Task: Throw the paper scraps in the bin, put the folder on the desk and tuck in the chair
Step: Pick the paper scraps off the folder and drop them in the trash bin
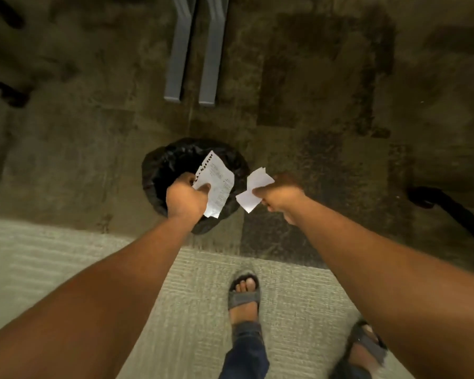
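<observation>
A small bin lined with a black bag stands on the dark carpet below me. My left hand hangs right over its opening, shut on a torn notebook page with writing and punched holes. My right hand is just to the right of the bin, over the carpet, pinching a smaller blank paper scrap. The folder and the desk top are out of view.
Two grey metal legs stand beyond the bin. Black chair-base arms show at the right and far left. My sandalled feet stand on a pale ribbed mat that meets the dark carpet.
</observation>
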Action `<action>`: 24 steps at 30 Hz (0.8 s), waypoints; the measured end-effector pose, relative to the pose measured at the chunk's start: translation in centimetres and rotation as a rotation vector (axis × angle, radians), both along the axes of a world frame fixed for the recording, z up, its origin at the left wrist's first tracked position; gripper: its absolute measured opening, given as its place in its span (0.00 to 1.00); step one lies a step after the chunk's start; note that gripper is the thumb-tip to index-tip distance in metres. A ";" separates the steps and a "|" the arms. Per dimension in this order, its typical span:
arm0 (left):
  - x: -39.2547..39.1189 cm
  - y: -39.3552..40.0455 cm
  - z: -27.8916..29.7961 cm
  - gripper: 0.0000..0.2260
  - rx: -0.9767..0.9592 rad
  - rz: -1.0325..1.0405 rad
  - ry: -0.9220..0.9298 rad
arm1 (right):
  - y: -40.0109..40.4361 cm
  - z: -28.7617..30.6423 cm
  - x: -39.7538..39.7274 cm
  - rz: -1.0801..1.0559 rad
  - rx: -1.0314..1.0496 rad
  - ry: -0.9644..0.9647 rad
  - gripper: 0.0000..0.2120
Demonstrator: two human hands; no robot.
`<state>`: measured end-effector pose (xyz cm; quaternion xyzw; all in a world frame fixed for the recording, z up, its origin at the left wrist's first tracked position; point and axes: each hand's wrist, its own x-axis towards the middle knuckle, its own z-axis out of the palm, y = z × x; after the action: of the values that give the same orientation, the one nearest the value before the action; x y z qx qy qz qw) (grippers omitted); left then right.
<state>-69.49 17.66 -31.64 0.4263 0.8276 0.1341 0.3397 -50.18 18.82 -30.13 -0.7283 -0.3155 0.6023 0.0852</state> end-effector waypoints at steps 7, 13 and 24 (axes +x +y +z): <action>-6.3 -0.5 -6.7 0.15 -0.107 0.122 0.073 | 1.0 -7.7 -9.4 0.051 -0.077 0.043 0.17; -8.2 1.2 -9.9 0.25 -0.127 0.147 0.071 | 2.2 -12.3 -13.2 0.073 -0.024 0.052 0.09; -6.0 -0.3 -8.3 0.22 -0.100 0.006 0.102 | 1.3 -10.7 -10.7 0.237 0.190 -0.127 0.09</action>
<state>-75.47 17.38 -39.96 0.4124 0.8508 0.0718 0.3177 -60.86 20.11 -40.85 -0.7114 -0.4595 0.5282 0.0619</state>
